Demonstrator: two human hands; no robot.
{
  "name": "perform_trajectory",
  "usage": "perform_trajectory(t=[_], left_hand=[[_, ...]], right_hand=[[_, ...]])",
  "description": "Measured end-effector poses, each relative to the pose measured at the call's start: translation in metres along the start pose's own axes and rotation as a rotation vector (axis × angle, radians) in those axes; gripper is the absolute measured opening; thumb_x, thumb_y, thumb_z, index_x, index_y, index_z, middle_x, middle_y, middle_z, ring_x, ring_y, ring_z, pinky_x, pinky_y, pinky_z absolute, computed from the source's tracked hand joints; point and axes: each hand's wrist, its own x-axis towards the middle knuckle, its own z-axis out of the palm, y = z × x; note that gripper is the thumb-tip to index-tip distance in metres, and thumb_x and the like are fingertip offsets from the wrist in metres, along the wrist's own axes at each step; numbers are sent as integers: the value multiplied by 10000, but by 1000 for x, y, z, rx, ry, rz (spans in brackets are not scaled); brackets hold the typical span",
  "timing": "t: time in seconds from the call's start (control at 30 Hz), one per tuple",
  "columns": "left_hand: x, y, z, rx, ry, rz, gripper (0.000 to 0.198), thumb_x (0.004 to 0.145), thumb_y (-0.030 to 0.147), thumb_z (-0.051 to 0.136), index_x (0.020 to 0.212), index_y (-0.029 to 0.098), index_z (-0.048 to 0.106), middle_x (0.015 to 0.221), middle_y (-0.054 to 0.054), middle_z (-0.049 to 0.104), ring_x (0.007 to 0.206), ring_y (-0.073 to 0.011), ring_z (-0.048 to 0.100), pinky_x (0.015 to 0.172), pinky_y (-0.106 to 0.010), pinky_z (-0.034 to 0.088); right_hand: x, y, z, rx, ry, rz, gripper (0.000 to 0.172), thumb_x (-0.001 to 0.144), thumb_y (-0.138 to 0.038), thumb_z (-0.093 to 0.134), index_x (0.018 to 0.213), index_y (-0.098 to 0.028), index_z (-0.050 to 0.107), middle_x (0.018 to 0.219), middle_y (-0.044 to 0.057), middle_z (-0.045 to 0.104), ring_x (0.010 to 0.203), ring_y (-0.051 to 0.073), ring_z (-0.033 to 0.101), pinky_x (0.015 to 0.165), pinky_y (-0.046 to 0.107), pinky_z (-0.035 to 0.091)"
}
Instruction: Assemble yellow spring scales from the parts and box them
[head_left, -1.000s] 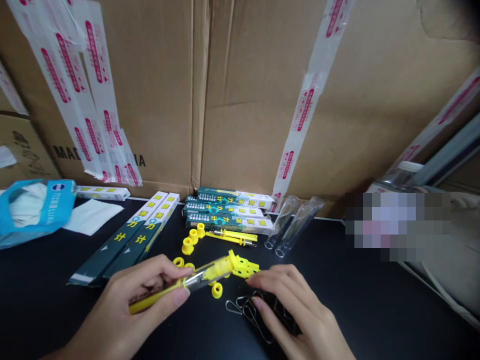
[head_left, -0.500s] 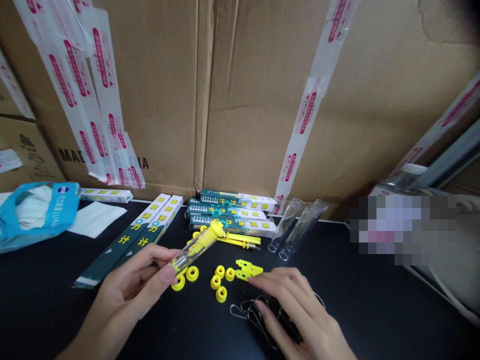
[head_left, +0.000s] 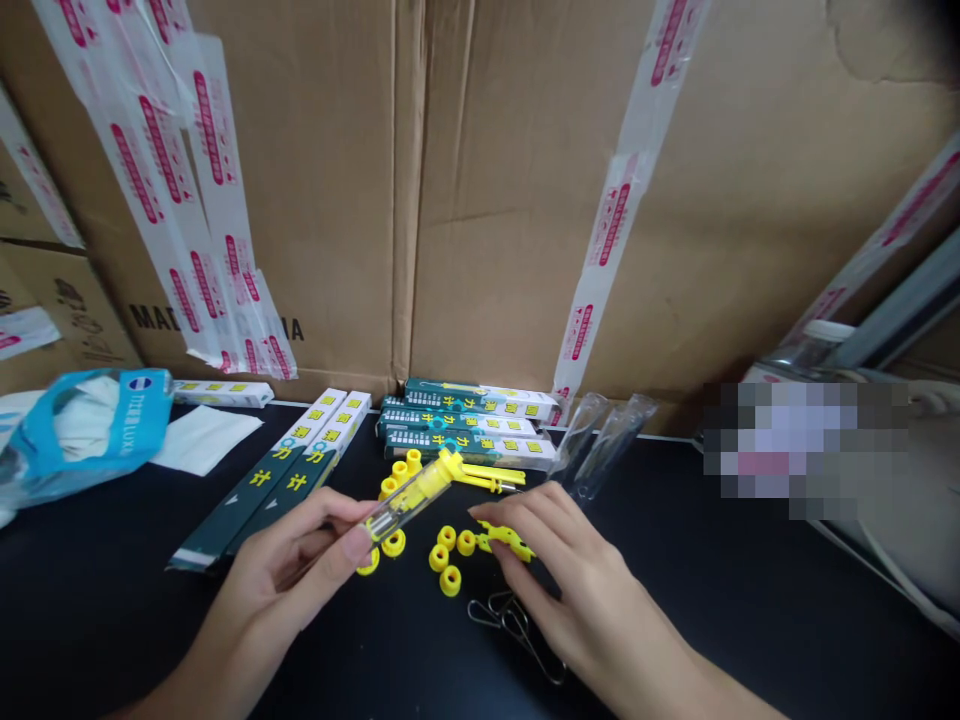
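Observation:
My left hand [head_left: 292, 565] grips a clear plastic tube with a yellow inner part [head_left: 411, 495], tilted up to the right above the black table [head_left: 750, 620]. My right hand [head_left: 559, 575] rests over a flat yellow plastic piece [head_left: 510, 541], fingertips pinching its edge. Several small yellow rings [head_left: 450, 560] lie between the hands. Thin metal wire hooks [head_left: 517, 628] lie under the right wrist.
Several green and white long boxes [head_left: 465, 420] lie behind, two more [head_left: 277, 480] at the left. Two empty clear tubes [head_left: 600, 440] lie at the right. A blue bag [head_left: 90, 430] and white paper [head_left: 202, 438] sit far left. Taped cardboard cartons [head_left: 525, 200] wall the back.
My left hand swung the tube's yellow end up and away from the flat yellow piece. My right hand left the wire hooks and moved forward onto the flat yellow piece.

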Motion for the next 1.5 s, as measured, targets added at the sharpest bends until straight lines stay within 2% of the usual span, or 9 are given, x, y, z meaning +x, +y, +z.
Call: perform_trajectory(t=[0.13, 0.23, 0.4, 0.53, 0.6, 0.77, 0.97, 1.2, 1.5], left_hand=[[-1, -2, 2, 10, -45, 42, 260, 862, 543, 724, 909, 289, 752, 766, 30, 764, 647, -102, 651, 466, -95, 425], [-2, -6, 1, 46, -93, 57, 229, 888, 516, 706, 895, 290, 744, 916, 26, 801, 729, -116, 706, 641, -128, 534], [-5, -10, -1, 148, -158, 89, 200, 894, 479, 687, 917, 291, 751, 933, 15, 804, 771, -146, 747, 657, -146, 556], [-12, -1, 1, 355, -135, 229, 151, 881, 411, 672, 937, 311, 771, 790, 35, 750, 656, -136, 710, 581, -158, 540], [-17, 1, 3, 436, -89, 318, 127, 859, 387, 687, 936, 339, 776, 772, 51, 740, 663, -136, 708, 660, -167, 565], [-22, -9, 4, 595, 11, 484, 183, 828, 533, 752, 962, 411, 781, 889, 72, 801, 847, -153, 766, 852, -162, 568], [-21, -14, 2, 703, 46, 552, 271, 864, 646, 664, 986, 429, 771, 914, 82, 815, 888, -142, 775, 889, -157, 563], [-19, -5, 4, 637, -25, 546, 157, 829, 501, 755, 952, 406, 783, 871, 67, 813, 841, -161, 787, 788, -140, 583], [-28, -22, 5, 709, 97, 502, 302, 833, 695, 663, 976, 456, 782, 918, 88, 826, 924, -181, 766, 940, -205, 560]], right_hand=[[1, 4, 16, -28, -49, 45, 272, 948, -79, 610, 1208, -150, 649, 1069, 116, 700, 987, 304, 606, 851, 529, 572], [-4, 6, 27, -89, -40, 50, 290, 928, -126, 671, 1216, -147, 654, 1068, 133, 700, 956, 327, 612, 802, 568, 580], [-4, 6, 26, 13, 57, 32, 105, 926, -116, 675, 1012, -176, 682, 937, 83, 713, 873, 273, 640, 757, 452, 601], [-10, 6, 9, 195, 161, 102, 138, 930, -136, 666, 1035, -225, 674, 927, 26, 733, 792, 179, 687, 736, 282, 603], [-18, 7, 1, 306, 164, 202, 149, 940, -192, 672, 1060, -274, 702, 990, 5, 753, 820, 155, 722, 774, 232, 605], [-34, 5, -5, 636, 220, 454, 161, 923, -272, 715, 1050, -351, 773, 1076, -7, 769, 961, 162, 751, 828, 164, 603], [-35, 0, -1, 826, 160, 500, 170, 884, -243, 761, 991, -365, 809, 1048, -8, 760, 873, 142, 750, 798, 141, 599], [-36, 2, 3, 849, 135, 445, 195, 909, -222, 728, 1034, -355, 797, 1051, 7, 757, 856, 156, 747, 798, 195, 617], [-39, 2, 1, 489, 103, 413, 125, 961, -356, 650, 964, -298, 760, 813, -5, 729, 740, 166, 700, 676, 225, 553]])
